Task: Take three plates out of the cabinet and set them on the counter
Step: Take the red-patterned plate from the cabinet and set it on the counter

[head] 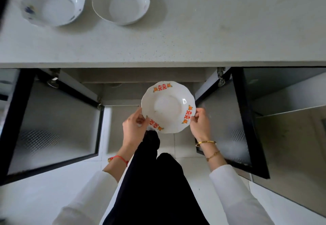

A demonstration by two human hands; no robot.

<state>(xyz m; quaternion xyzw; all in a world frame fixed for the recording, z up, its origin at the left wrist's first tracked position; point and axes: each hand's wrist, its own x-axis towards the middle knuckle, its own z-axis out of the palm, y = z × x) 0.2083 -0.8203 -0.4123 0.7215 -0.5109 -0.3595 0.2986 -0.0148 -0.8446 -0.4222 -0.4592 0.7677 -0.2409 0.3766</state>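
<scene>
Head view looks straight down on two hands holding one plate. Left hand pinches the near-left edge of the red-patterned plate, thumb on top. Right hand grips the right edge the same way. That plate is deep and white, with red and orange marks on its rim, and nothing is in it. It is held up in the air in front of the open cabinet, below the edge of the counter. Both cabinet doors stand wide open, one on each side. Up on the counter sit two more deep plates, side by side and close together. The blue-flowered plate is on the left, the pink-flowered plate on the right. Both are empty too.
</scene>
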